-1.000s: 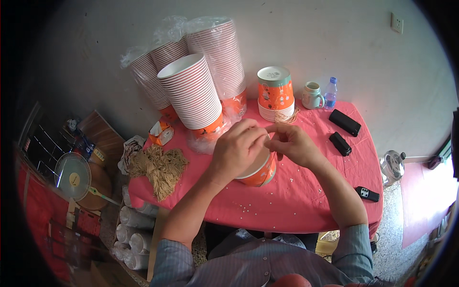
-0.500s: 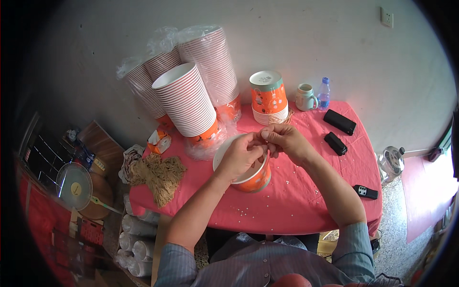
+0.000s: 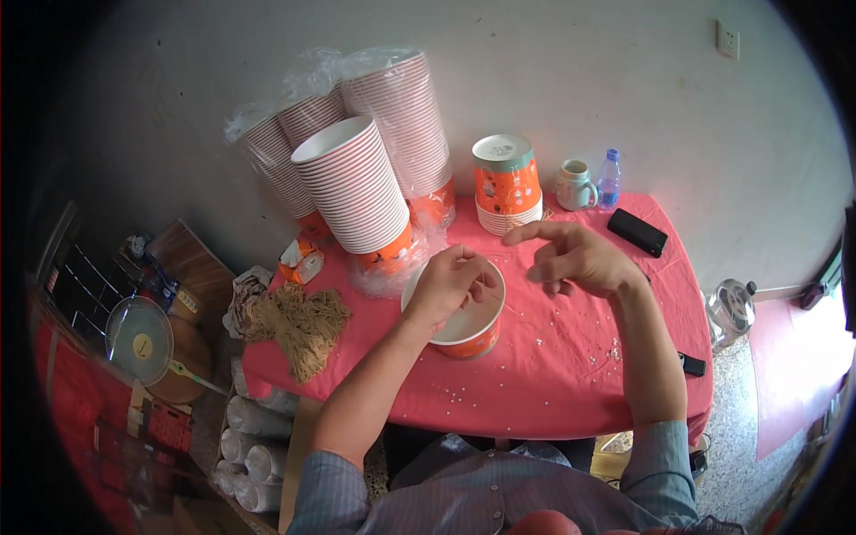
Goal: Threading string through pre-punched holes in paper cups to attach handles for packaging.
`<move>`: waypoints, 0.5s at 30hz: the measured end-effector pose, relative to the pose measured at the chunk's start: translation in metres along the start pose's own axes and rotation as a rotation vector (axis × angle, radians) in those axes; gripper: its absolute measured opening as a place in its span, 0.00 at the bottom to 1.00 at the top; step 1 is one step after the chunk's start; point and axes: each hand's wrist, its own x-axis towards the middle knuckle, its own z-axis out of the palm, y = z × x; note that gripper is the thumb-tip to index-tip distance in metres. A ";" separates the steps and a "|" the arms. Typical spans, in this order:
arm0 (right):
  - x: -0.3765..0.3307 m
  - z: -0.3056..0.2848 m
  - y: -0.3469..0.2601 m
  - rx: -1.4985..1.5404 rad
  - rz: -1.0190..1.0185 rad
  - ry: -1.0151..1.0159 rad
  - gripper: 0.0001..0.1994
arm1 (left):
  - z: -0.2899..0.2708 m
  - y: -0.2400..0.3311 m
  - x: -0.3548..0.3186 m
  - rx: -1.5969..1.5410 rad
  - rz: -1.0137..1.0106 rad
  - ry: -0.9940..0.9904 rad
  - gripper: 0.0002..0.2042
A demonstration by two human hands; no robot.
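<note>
A round paper bucket (image 3: 465, 346), white inside with an orange printed wall, stands upright on the table in front of me. Over its opening my left hand (image 3: 450, 283) is closed, with a thin pale string (image 3: 488, 291) at its fingertips, partly hidden by the fingers. To the right of the bucket, my right hand (image 3: 584, 259) hangs in the air. Its index finger stretches out to the left, the other fingers are loosely bent, and nothing shows between them.
Tall stacks of paper buckets (image 3: 352, 192), some in plastic, stand at back left; upturned buckets (image 3: 506, 183), a mug (image 3: 573, 185) and a bottle (image 3: 609, 181) line the back. A tan string bundle (image 3: 308, 334) lies left, a black case (image 3: 637, 233) right. White bits dot the pink tablecloth (image 3: 535, 392).
My right hand has parted from the left, moving to the right and opening its fingers. My left hand stays over the bucket. The whole view has shifted slightly.
</note>
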 end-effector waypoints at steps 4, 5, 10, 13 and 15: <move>-0.002 -0.002 -0.007 -0.335 -0.038 0.178 0.11 | 0.000 -0.003 0.002 0.034 0.040 -0.008 0.08; 0.002 -0.001 0.000 -0.501 -0.017 0.197 0.12 | -0.001 -0.003 0.002 0.035 0.037 -0.011 0.08; 0.022 0.000 0.051 -1.144 0.064 -0.106 0.26 | 0.001 -0.004 0.007 0.016 0.142 -0.030 0.09; 0.042 0.009 0.091 -1.089 0.114 -0.235 0.24 | -0.001 -0.003 0.005 -0.039 0.150 -0.039 0.09; 0.052 0.016 0.088 -1.058 0.119 -0.245 0.22 | -0.005 -0.006 0.005 -0.060 0.165 -0.034 0.09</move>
